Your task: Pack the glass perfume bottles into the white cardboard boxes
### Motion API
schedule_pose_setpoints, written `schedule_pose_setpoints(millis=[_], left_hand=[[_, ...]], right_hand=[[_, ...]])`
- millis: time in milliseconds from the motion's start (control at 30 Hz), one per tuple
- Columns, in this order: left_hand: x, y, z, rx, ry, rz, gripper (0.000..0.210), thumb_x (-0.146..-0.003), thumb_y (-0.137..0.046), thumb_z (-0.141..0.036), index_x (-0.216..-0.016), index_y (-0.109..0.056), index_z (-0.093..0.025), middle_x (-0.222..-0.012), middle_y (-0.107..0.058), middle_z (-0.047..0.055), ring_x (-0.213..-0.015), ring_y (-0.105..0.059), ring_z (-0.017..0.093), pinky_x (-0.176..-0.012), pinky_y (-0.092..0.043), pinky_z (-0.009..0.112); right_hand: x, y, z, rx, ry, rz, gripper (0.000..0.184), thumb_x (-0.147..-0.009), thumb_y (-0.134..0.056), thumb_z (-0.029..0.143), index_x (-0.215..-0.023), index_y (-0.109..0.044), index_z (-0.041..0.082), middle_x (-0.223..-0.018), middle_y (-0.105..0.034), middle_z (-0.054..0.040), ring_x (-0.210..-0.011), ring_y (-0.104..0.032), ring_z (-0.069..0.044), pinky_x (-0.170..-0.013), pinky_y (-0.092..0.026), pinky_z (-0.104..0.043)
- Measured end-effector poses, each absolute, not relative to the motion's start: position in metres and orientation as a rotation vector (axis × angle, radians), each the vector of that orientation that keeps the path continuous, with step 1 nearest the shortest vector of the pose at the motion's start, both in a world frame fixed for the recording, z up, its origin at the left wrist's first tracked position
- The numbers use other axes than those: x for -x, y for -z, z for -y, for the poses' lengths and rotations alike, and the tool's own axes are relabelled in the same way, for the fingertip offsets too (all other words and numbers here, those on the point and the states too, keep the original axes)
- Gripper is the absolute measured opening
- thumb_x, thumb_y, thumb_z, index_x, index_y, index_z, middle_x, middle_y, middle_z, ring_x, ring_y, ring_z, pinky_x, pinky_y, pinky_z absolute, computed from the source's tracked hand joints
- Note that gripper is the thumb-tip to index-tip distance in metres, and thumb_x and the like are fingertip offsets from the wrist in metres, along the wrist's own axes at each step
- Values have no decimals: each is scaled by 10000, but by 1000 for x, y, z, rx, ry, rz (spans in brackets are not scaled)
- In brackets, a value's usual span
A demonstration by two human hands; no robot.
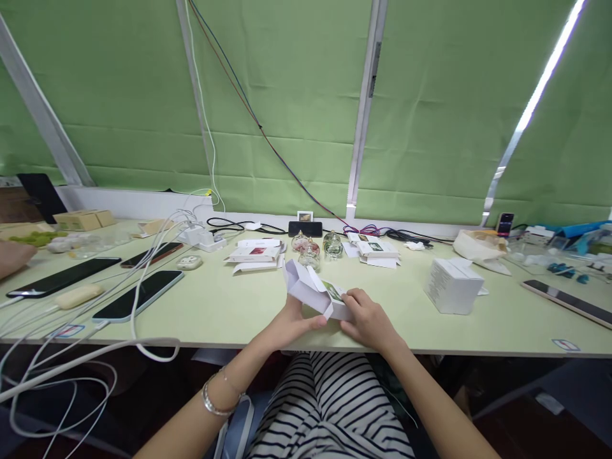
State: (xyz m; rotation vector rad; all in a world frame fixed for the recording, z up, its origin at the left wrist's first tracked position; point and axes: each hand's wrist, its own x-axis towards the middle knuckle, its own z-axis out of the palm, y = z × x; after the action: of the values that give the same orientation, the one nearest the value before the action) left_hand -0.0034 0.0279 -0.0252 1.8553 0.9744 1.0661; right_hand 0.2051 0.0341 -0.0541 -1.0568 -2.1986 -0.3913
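Observation:
Near the table's front edge I hold a small white carton [313, 290] with a green picture on one face. Its near-left end is open, with the flaps standing out. My left hand [297, 322] supports that open end from below, thumb along the lower flap. On the other end, my right hand [367, 319] grips the carton between thumb and fingers. Just beyond it stand several small glass bottles [333, 245], some with reddish and some with greenish contents. Flattened white cartons [255, 254] lie to their left, and more cartons [375, 248] to their right.
A white box [453, 285] stands to the right. Phones [138, 296] and tangled white cables [138, 319] cover the left side, beside a power strip [203, 237]. Another phone [568, 301] lies far right, near a white bag [480, 248]. Dark cables run along the back.

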Motion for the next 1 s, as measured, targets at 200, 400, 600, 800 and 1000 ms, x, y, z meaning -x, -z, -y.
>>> schedule_pose_setpoints(millis=[200,400,600,800,1000], left_hand=[[14,12,-31,-1755,-1494,-925,1031,-645,-625,-604,-1368,19,-252,-1441,-179,160,-1281,-312,307,-1009,-342,420],[6,18,-24,-2066,-1392,-1037,692,-735,-579,-535,-1283,-252,-268,-1319,-319,108,-1240,-349,297,-1024,-318,452],[1,31,-27,-2408,-1134,-1052,608,-819,-523,-430,-1293,-186,-252,-1390,-180,138,-1331,-165,282,-1066,-239,477],[6,27,-29,-2444,-1421,-1201,242,-861,-470,-314,-1061,-361,-233,-1279,-283,108,-1258,-298,242,-1029,-299,457],[16,22,-34,-2565,-1095,-1397,479,-856,-445,-336,-1274,-241,-222,-1295,-348,125,-1227,-339,250,-1003,-305,439]], right_hand=[[-205,53,-34,1061,321,2185,372,-673,-512,144,-1045,-496,150,-999,-561,-115,-913,-540,-224,-617,-535,-311],[-206,55,-34,1003,288,2195,396,-676,-518,166,-1070,-482,143,-1002,-553,-126,-915,-540,-227,-656,-536,-333],[-207,55,-35,975,198,2174,399,-681,-525,173,-1075,-469,159,-1008,-550,-121,-929,-538,-230,-679,-524,-337],[-206,50,-33,1062,96,2119,280,-739,-518,229,-1010,-483,171,-952,-565,-92,-891,-533,-220,-698,-477,-329],[-220,51,-49,1515,-136,1813,239,-772,-487,373,-899,-471,172,-855,-593,-70,-754,-559,-200,-642,-435,-303]])
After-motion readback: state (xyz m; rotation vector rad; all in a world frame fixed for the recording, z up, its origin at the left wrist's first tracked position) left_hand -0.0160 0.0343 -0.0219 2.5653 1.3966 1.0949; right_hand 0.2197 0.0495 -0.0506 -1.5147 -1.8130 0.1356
